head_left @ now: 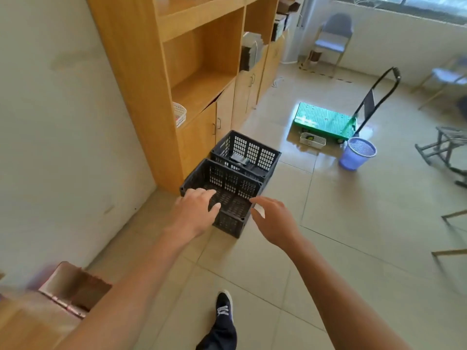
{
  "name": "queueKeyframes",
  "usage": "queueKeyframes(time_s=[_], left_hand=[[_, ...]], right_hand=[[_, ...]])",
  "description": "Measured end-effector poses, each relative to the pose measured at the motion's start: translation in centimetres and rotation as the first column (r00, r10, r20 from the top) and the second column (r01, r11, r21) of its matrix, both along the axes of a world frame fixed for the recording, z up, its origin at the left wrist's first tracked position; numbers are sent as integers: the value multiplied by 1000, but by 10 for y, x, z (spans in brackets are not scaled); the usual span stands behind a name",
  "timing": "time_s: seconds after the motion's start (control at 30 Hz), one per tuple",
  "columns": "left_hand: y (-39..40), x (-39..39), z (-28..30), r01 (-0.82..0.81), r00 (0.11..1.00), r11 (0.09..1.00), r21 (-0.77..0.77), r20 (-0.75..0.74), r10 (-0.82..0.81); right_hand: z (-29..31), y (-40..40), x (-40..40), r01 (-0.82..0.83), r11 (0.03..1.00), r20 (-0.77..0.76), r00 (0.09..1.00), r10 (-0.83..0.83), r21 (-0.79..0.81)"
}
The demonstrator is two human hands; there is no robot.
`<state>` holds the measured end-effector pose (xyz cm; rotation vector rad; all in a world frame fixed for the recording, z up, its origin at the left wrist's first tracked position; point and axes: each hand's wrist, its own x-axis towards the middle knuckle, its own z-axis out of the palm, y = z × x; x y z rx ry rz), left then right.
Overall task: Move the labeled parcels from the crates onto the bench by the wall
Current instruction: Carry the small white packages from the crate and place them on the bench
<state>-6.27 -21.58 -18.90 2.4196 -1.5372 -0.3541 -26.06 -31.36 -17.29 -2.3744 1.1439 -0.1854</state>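
Observation:
Two black lattice crates stand end to end on the tiled floor beside the wooden cabinet. The near crate (228, 223) shows only its bare bottom. The far crate (262, 154) holds a dark parcel (240, 159) with a pale label. My left hand (195, 210) reaches out over the near crate's left rim with fingers spread and holds nothing. My right hand (274, 222) hovers past the near crate's right corner, fingers loose, also holding nothing. At the bottom left a blurred brownish surface (27, 322) carries a shiny brown parcel (75, 289); this may be the bench.
A tall wooden shelf cabinet (202, 72) lines the wall on the left. Further off are a green platform trolley (326, 121), a small white basket (312, 140), a purple waste bin (357, 152) and chairs (333, 39). My foot (223, 306) is on open floor.

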Motion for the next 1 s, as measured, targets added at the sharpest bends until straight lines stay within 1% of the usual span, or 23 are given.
queueKeyframes(time_s=[0.17,0.47,0.6,0.73,0.8,0.9,1.0], left_hand=[[-111,1,-23,46,998,998,46,-46,-44],[-266,-2,-9,139,990,987,76,-32,-137],[-344,-8,-12,165,986,983,83,-16,-164],[-439,-23,-20,165,986,980,108,-1,-166],[-477,-27,-22,135,991,982,130,0,-136],[-532,-38,-27,95,995,977,192,-16,-94],[-577,-43,-32,52,998,974,220,-39,-45]], right_hand=[[-15,-96,-1,76,997,-54,996,-74,28],[-4,-236,-7,152,986,-32,988,-150,67],[-8,-310,-19,148,988,-38,989,-146,47],[-22,-411,-34,150,989,-46,988,-150,3],[-27,-453,-38,121,993,-51,991,-120,12],[-31,-519,-43,34,998,-80,996,-30,48],[-36,-579,-39,-39,997,-101,994,45,67]])
